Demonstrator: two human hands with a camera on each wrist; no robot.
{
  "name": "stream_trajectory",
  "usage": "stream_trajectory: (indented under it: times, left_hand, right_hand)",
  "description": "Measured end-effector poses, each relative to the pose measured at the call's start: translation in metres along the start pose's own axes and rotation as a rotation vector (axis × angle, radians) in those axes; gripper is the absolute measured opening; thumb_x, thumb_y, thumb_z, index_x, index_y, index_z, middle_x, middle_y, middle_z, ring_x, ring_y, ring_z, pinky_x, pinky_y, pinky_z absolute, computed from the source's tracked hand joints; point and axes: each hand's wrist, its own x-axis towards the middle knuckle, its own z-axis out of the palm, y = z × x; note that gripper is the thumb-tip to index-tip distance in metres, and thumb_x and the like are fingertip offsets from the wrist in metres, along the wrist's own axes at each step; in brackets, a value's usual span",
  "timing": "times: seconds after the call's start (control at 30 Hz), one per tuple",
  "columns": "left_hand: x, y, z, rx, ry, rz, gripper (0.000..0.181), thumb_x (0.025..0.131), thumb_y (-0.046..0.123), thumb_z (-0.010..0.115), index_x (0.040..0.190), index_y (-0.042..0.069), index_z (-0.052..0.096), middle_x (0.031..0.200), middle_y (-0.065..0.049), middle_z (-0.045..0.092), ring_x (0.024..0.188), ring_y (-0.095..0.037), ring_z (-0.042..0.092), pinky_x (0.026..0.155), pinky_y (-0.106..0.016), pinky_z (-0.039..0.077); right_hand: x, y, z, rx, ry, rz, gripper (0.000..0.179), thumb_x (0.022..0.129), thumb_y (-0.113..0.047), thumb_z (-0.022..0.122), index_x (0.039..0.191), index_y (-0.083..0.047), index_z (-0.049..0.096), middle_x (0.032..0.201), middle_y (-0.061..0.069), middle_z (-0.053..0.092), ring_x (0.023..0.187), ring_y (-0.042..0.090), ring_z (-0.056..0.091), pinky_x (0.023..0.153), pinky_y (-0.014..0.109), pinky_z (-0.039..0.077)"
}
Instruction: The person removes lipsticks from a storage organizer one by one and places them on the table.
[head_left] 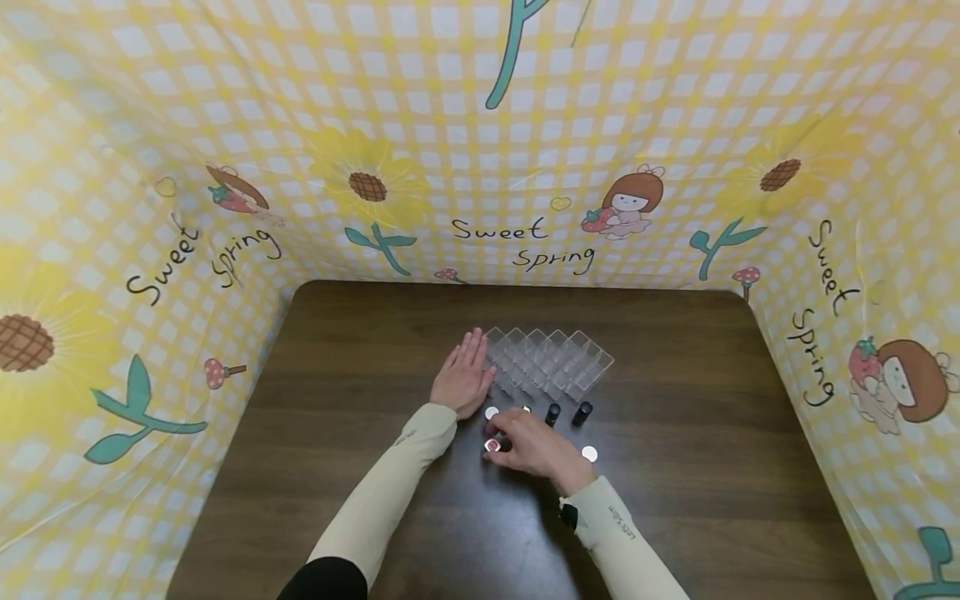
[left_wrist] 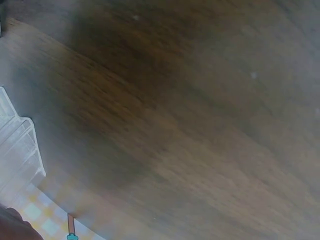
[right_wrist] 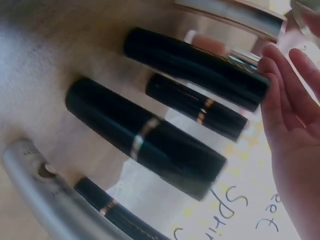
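Observation:
My left hand (head_left: 462, 377) lies with straight fingers along the left edge of a clear plastic organizer (head_left: 551, 362); its thumb is close to that edge. In the left wrist view only part of the organizer (left_wrist: 20, 145) and a dark bit of the hand (left_wrist: 17, 225) show. With curled fingers, my right hand (head_left: 536, 446) pinches a lipstick tube (head_left: 492, 446) whose round top is pinkish inside a pale rim. The right wrist view shows the same hand (right_wrist: 295, 125) beside several standing tubes; the held tube is barely visible in the corner.
Between hand and organizer stand black tubes (head_left: 552, 414), (right_wrist: 145, 140), a white-topped tube (head_left: 491, 412) and a gold-topped one, partly hidden. A silver tube (right_wrist: 40, 195) stands at the right. Behind the brown table (head_left: 360, 350) hangs a yellow checked cloth (head_left: 420, 167).

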Motion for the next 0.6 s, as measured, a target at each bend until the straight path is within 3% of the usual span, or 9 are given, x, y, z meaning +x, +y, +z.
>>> stream_trajectory:
  times: [0.2,0.33,0.47,0.6]
  left_hand:
    - [-0.003,-0.008,-0.003,-0.011,-0.018,0.017,0.064,0.104,0.044,0.025,0.155,0.008,0.015,0.164,-0.008,0.007,0.152,-0.023,0.007,0.123,-0.039,0.013]
    - [-0.013,-0.023,-0.013,0.009,-0.003,0.058,0.063,0.104,0.042,0.027,0.154,0.005,0.019,0.163,-0.010,0.012,0.151,-0.025,0.011,0.122,-0.040,0.015]
    - [-0.032,-0.048,-0.037,0.030,-0.021,0.057,0.063,0.104,0.043,0.027,0.153,0.004,0.022,0.162,-0.012,0.014,0.151,-0.029,0.012,0.122,-0.044,0.015]
    - [-0.054,-0.088,-0.074,0.064,-0.041,0.028,0.065,0.103,0.047,0.025,0.153,0.004,0.023,0.161,-0.016,0.015,0.149,-0.034,0.014,0.121,-0.049,0.016]
  right_hand:
    - [-0.005,-0.002,-0.017,0.041,0.138,-0.019,0.013,0.093,-0.023,0.065,0.098,-0.012,0.067,0.094,0.000,0.067,0.089,0.013,0.060,0.081,0.031,0.051]
    - [-0.013,0.006,-0.029,-0.003,0.252,-0.029,0.006,0.093,-0.016,0.062,0.093,-0.011,0.067,0.087,-0.002,0.065,0.083,0.013,0.061,0.077,0.030,0.052]
    - [-0.028,0.024,-0.045,-0.018,0.309,0.017,0.009,0.091,-0.014,0.064,0.098,-0.009,0.067,0.093,0.000,0.067,0.089,0.016,0.062,0.081,0.033,0.053]
    - [-0.044,0.044,-0.070,-0.022,0.310,0.109,0.027,0.090,-0.018,0.067,0.114,-0.005,0.064,0.109,0.007,0.067,0.104,0.023,0.060,0.092,0.040,0.051]
